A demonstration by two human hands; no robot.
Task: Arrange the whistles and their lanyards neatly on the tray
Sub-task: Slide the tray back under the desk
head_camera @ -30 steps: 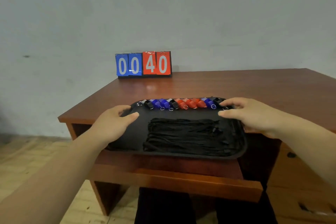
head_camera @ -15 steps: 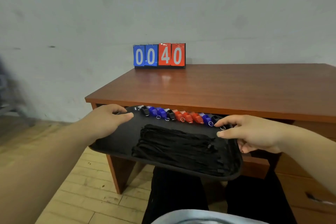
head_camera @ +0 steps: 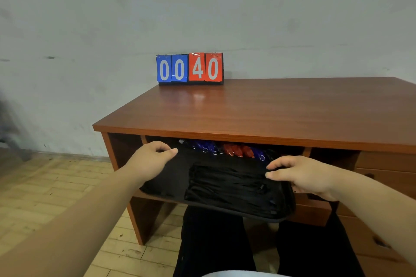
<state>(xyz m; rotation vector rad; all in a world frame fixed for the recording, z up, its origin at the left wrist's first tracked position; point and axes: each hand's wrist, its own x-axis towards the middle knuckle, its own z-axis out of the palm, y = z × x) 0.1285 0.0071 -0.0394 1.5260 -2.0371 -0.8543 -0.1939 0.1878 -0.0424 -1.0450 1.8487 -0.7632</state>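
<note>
A black tray (head_camera: 171, 177) is held level in the open compartment under the desk top, its far edge in shadow. Along that far edge runs a row of several whistles (head_camera: 231, 149), blue, red and black, each with a small metal ring. A flat bundle of black lanyards (head_camera: 227, 184) lies in the tray's middle. My left hand (head_camera: 149, 159) grips the tray's left rim. My right hand (head_camera: 301, 175) grips the right rim, thumb on top.
A brown wooden desk (head_camera: 258, 110) stands against a grey wall, with a blue and red flip scoreboard (head_camera: 190, 68) reading 00 40 at its back. Drawers (head_camera: 382, 162) fill the desk's right side. My dark trousers (head_camera: 216, 240) are below the tray, over a wood floor.
The tray has left the desk top, come down and gone into the compartment under the desk top. Both hands kept their hold on its rims.
</note>
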